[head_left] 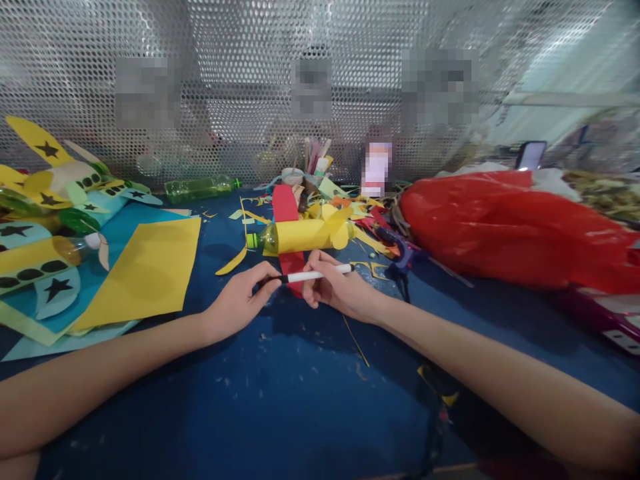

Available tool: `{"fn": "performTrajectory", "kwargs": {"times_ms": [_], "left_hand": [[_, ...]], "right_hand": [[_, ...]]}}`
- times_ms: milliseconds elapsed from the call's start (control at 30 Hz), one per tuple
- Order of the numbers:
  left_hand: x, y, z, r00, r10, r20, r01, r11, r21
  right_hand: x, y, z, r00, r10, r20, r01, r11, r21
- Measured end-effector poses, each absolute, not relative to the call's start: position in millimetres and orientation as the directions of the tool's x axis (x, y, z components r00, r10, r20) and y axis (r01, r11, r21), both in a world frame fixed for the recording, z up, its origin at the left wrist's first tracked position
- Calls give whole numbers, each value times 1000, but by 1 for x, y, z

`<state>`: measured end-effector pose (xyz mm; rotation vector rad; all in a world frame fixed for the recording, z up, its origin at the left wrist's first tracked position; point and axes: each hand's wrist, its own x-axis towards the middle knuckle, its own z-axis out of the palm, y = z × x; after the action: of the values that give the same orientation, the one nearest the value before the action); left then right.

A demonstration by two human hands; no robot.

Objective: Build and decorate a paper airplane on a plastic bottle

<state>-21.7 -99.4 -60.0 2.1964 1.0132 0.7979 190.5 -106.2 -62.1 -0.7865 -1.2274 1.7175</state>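
Between my hands lies a white marker with black ends, roughly level above the table. My left hand pinches its dark left end, which my fingers partly hide. Closed around the white barrel is my right hand. Just beyond them a toy plane made from a plastic bottle rests on the table, with a yellow paper body, a green cap and a red paper wing. The wing's near half is partly behind my right hand and the marker.
Yellow paper and blue sheets lie at left beside several decorated bottle planes. A green bottle lies at the back. Paper scraps surround the plane; scissors and a red plastic bag are to the right.
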Motion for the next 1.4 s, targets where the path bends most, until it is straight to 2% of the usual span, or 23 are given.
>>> {"fn": "performTrajectory", "kwargs": {"times_ms": [200,267,367,433,500,533,600,667,767,900,967,1000,1233,1400], "left_hand": [[-19,-100,-57,556,784,277,457,-566,686],[-18,-100,-58,562,792,239,445,-533,719],[-17,-99,-61,542,810,225,425,-495,758],[-16,-98,-62,503,833,231,446,-479,756],[-16,-98,-62,484,842,236,480,-482,733],[-15,-98,-62,488,837,249,493,-500,713],[-14,-99,-61,519,802,297,507,-568,649],[-12,-100,-61,564,748,350,506,-648,569],[-10,-101,-62,638,660,398,476,-744,470],[-9,-102,-66,701,551,453,409,-831,377],[-9,-102,-67,715,513,475,385,-856,344],[-9,-102,-67,720,499,482,377,-865,331],[-9,-102,-66,732,461,501,350,-886,304],[-9,-101,-67,741,458,491,352,-888,296]], "right_hand": [[189,-109,-59,-433,901,-8,-253,-130,-959],[191,-109,-54,-429,903,24,-179,-59,-982],[200,-103,-40,-367,919,143,-20,146,-989],[215,-93,-29,-207,932,299,49,315,-948],[239,-78,-21,107,860,499,134,485,-864],[253,-70,-18,222,789,573,221,531,-818],[282,-55,-17,245,746,619,415,496,-763],[308,-42,-22,182,791,584,603,379,-702],[331,-23,-34,53,843,536,843,250,-476],[335,7,-42,-159,914,372,964,225,-139],[332,22,-41,-212,939,272,976,216,17],[330,28,-39,-212,947,242,977,205,57],[315,42,-36,-123,983,137,986,105,126],[307,48,-35,-89,990,111,996,84,42]]}}
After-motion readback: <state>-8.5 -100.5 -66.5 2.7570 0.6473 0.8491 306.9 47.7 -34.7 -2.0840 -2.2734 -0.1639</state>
